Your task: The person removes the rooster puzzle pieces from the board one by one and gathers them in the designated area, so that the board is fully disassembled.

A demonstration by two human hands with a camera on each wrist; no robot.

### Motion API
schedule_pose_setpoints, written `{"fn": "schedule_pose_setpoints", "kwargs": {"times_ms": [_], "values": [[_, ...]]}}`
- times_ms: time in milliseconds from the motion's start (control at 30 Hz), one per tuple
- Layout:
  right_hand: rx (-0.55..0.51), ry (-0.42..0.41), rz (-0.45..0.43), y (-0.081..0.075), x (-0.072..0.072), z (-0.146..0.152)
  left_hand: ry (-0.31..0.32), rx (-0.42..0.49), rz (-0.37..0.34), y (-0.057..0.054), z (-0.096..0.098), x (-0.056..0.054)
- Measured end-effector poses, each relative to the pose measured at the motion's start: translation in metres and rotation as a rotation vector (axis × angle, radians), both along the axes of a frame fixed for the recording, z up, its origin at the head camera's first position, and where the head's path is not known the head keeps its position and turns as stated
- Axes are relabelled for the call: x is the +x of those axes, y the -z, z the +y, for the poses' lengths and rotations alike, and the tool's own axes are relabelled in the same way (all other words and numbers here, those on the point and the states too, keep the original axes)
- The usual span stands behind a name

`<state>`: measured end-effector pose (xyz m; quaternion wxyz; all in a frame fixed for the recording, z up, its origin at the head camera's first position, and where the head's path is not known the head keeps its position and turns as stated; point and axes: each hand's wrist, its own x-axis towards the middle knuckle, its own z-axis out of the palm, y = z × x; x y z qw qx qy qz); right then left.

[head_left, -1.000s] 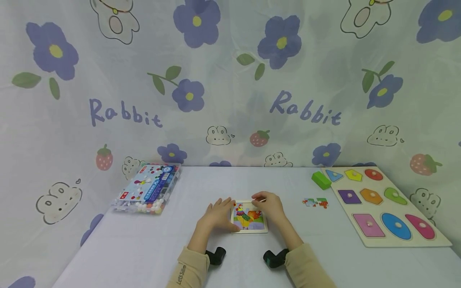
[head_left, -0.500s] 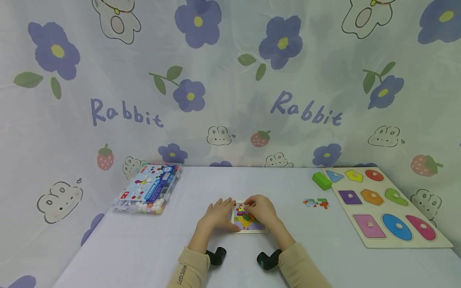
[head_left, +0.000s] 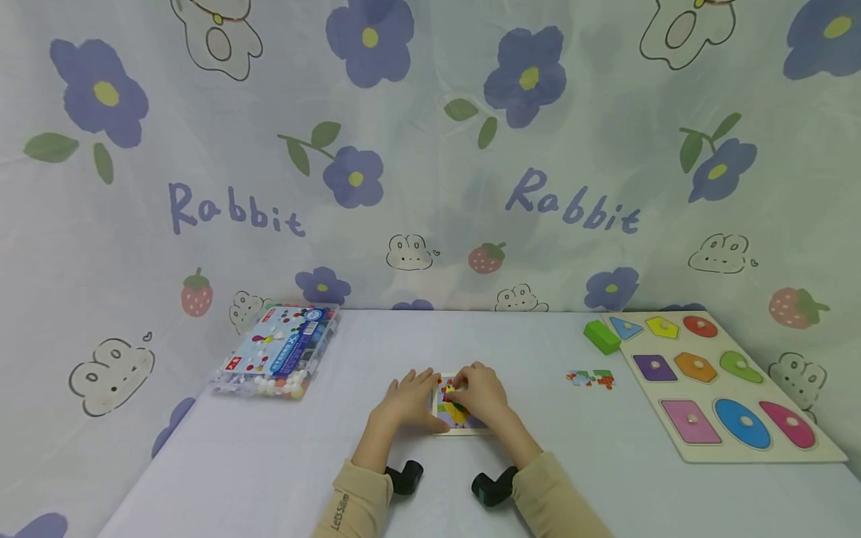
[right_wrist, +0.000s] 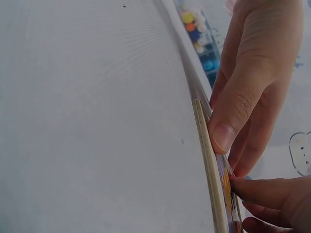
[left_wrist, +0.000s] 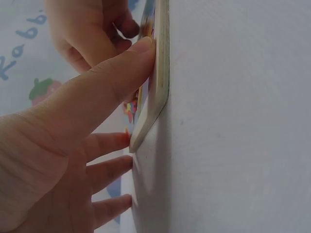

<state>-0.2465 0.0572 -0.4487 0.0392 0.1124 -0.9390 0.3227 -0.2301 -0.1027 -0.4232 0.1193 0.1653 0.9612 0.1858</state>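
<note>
A small wooden-framed jigsaw puzzle (head_left: 452, 415) with a colourful rooster picture lies in front of me. My left hand (head_left: 406, 403) is spread along its left side. The left thumb (left_wrist: 114, 73) rests on the near corner of the frame, the other fingers reaching past its left edge. Bent over the picture is my right hand (head_left: 480, 392), covering the right part. In the right wrist view, the right index finger or thumb (right_wrist: 257, 191) meets the puzzle face, with more fingers curled below. I cannot tell whether these fingertips pinch a piece.
Several loose jigsaw pieces (head_left: 590, 379) lie right of the puzzle. Beyond them are a green block (head_left: 602, 337) and a wooden shape board (head_left: 702, 446) with knobbed pieces. A clear plastic case (head_left: 272, 351) of beads stands at back left. A patterned curtain (head_left: 430, 164) hangs behind the table.
My right hand has moved left from the puzzle's upper right corner to over the rooster's head and body, covering more of the picture. The left hand has stayed in place.
</note>
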Motion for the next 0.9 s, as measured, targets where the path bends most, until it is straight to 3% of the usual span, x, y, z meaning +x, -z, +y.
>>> {"fn": "schedule_pose_setpoints", "kwargs": {"times_ms": [233,567,900], "values": [[-0.159,-0.034,-0.076,0.001,-0.002,-0.002,0.0,-0.004,0.011,0.002,0.0,-0.001],[-0.209,-0.029,-0.057,0.004,-0.004,-0.003,0.001,-0.007,0.009,0.003,-0.001,-0.002],[-0.372,0.064,-0.142,-0.005,-0.008,0.021,0.003,-0.022,0.021,0.002,0.0,-0.001]]}}
